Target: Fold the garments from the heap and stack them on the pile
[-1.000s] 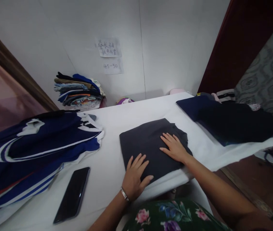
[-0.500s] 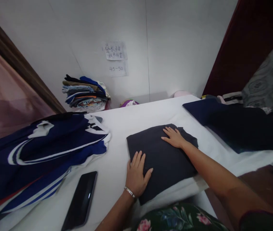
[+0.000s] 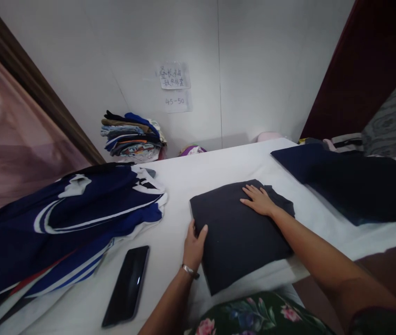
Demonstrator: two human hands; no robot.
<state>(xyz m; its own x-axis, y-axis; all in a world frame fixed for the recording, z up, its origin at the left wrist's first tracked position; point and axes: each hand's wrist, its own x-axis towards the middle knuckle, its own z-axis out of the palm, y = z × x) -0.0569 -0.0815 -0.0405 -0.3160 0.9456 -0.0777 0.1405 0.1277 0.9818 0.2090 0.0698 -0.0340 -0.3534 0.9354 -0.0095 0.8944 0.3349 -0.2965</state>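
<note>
Squarely before you stretches a white table (image 3: 225,165), navy garments with white and blue stripes (image 3: 89,209) heaped along its left side and dark cloth (image 3: 340,181) spread across its right. Between them, nearest you, a folded charcoal garment (image 3: 239,237) lies flat, its right edge uneven. A stack of folded clothes (image 3: 133,135) stands by the wall at the far left. Your right hand (image 3: 258,200) rests open, palm down and fingers slightly parted, on the garment's upper right, gripping nothing. Your left hand (image 3: 195,246) sits partly curled at its left edge, thumb on top; whether the hidden fingers grip the fabric cannot be told. A dark phone (image 3: 127,286) lies nearby, and a bracelet (image 3: 191,271) circles your left wrist.
</note>
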